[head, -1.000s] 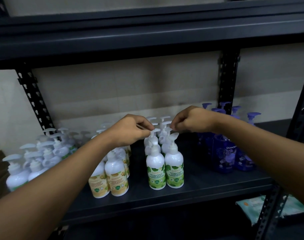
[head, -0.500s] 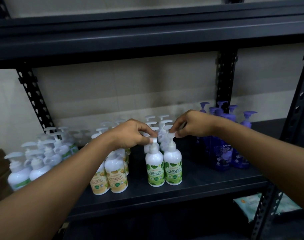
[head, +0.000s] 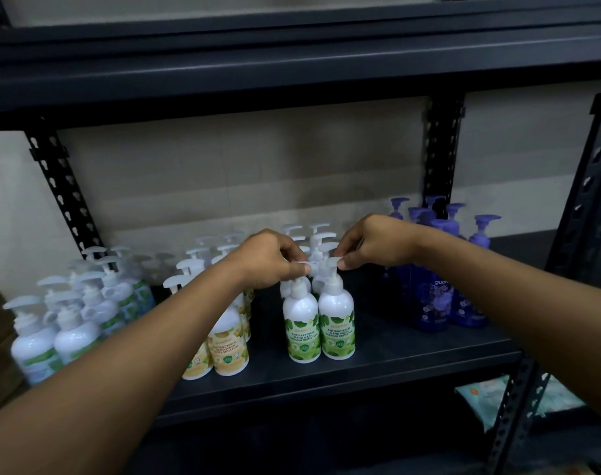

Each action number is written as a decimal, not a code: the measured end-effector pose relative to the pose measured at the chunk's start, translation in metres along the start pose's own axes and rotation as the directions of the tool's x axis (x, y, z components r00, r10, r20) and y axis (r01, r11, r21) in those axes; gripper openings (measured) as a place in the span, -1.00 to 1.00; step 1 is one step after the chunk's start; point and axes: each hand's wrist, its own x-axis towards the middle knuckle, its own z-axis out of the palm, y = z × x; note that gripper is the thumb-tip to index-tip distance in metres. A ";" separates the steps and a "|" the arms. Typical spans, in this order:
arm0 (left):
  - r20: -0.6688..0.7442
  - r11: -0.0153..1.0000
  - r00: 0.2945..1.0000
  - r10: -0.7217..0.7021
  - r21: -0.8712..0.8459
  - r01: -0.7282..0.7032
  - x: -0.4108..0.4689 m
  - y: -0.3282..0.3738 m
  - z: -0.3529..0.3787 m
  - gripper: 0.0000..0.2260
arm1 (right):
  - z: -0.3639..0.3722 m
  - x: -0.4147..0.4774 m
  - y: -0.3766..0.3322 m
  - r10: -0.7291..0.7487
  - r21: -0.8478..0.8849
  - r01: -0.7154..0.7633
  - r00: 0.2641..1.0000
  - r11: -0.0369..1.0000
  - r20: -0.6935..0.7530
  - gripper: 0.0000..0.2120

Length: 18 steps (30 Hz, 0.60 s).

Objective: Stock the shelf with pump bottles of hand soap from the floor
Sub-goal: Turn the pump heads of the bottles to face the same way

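A dark metal shelf [head: 360, 378] stands against a pale wall. My left hand [head: 268, 260] fingers [head: 304, 269] pinch the pump of the left green-label bottle [head: 301, 323]. My right hand [head: 374, 241] pinches the pump of the right green-label bottle [head: 336, 320]. Both stand upright and touching, directly below my fingers. Yellow-label bottles [head: 229, 351] sit left of this pair and purple bottles [head: 429, 303] right. More pumps crowd close behind.

shelf [head: 395, 361]: dark metal, bottles all on one level
green-label bottles [head: 301, 332]: two white ones, upright, touching, front of the middle row; pump heads pinched by left hand [head: 265, 258] and right hand [head: 374, 241]
yellow-label bottles [head: 228, 351]: upright, just left
far-left bottles [head: 76, 337]: white, bunched up
purple bottles [head: 429, 303]: upright, right end
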 end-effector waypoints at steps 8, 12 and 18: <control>-0.044 1.000 0.999 -0.012 -0.014 0.011 0.000 0.000 0.004 -0.80 | 0.000 0.000 -0.001 -0.005 0.006 0.005 1.000 1.000 0.004 -0.78; -0.055 1.000 0.998 -0.017 -0.023 0.016 0.000 0.000 0.004 -0.78 | 0.000 -0.001 -0.003 0.003 0.017 -0.003 1.000 1.000 0.008 -0.77; -0.069 0.999 0.997 -0.022 -0.032 0.019 -0.002 0.000 0.006 -0.77 | 0.001 -0.002 -0.002 0.012 0.023 -0.012 1.000 1.000 0.005 -0.78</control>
